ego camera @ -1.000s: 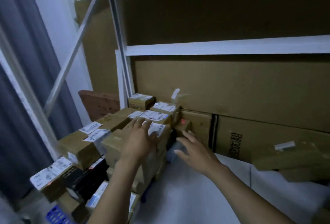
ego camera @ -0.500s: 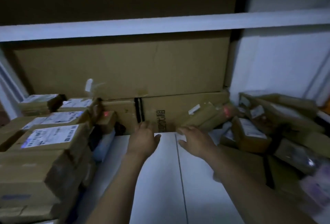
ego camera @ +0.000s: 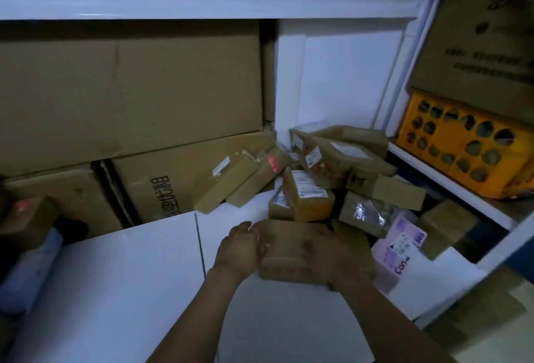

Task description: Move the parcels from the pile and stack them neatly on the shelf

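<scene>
Left hand (ego camera: 239, 250) and right hand (ego camera: 332, 258) holding brown parcel (ego camera: 283, 238), pile (ego camera: 318, 189) behind

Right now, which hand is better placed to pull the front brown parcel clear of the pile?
Left, probably. The left hand grips the brown parcel at its left end, beside bare shelf board. The right hand lies across its top, blurred, grip unclear, with the pile crowding it.

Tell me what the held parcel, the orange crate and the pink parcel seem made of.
The parcel: brown cardboard, matte, plain box faces. The crate: orange moulded plastic, going by its round cut-outs. The pink parcel: probably a soft plastic mailer, faintly glossy, with a printed label.
</scene>
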